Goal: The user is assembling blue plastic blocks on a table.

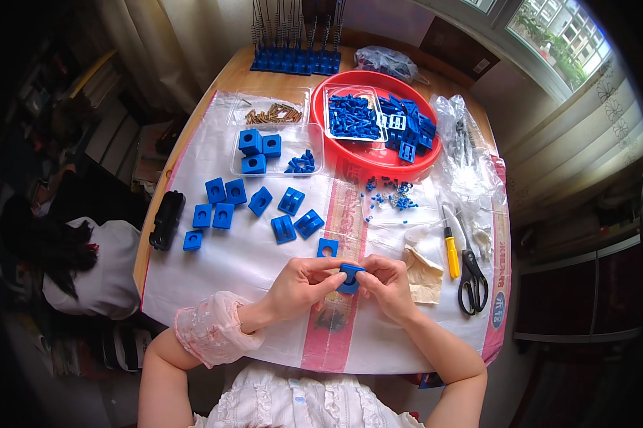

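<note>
Between my two hands, just above the cloth near the front of the table, is a small blue plastic block with a curved cutout. My left hand pinches its left side with thumb and forefinger. On the other side my right hand grips it, thumb on the front. Fingers hide part of the block. Just beyond them lies a blue square piece with a round hole. Several similar blue blocks are spread to the left, and grooved blue pieces lie nearer the middle.
A red basin of blue parts stands at the back, beside a clear tray. Tiny blue and metal bits lie right of centre. Black scissors and a yellow-handled screwdriver are at right. A person sits at left.
</note>
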Motion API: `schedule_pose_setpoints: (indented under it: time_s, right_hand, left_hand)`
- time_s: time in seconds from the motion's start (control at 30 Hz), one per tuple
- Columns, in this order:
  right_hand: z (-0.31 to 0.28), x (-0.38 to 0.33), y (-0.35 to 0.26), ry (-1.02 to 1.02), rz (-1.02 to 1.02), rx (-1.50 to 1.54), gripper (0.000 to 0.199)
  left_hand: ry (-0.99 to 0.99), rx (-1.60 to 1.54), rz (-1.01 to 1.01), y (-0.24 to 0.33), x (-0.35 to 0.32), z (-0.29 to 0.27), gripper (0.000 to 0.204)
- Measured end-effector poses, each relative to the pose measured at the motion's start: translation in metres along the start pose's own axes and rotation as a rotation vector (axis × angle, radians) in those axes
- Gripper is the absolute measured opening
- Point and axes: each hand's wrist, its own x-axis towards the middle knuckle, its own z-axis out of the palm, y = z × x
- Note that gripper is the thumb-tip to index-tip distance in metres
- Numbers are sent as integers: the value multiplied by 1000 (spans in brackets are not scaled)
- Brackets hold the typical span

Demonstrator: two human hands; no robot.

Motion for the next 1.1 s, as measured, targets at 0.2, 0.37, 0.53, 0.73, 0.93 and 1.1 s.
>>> schedule_pose_setpoints:
  time_s: [0.2,0.37,0.53,0.73,0.93,1.1]
  right_hand:
    - [0,-1,0,-6,-14,-3,10]
    - [0,-1,-1,-5,-22,-21,9]
    - [0,0,1,-6,-18,-20,9]
    - [0,0,0,-2,-11,-2,9]
    - [0,0,-1,-7,-16,-5,9]
    - [-1,0,1,-8,-15,-2,10]
  left_hand:
    - [-2,-1,-13,1,0,0,27]
    - [-2,3,-20,1,-1,0,27]
    - [3,3,-19,0,-1,-1,26]
    - [0,7,-19,2,0,1,27]
    - [-8,1,-19,2,-1,0,27]
    - [-3,2,-23,2,-1,1,27]
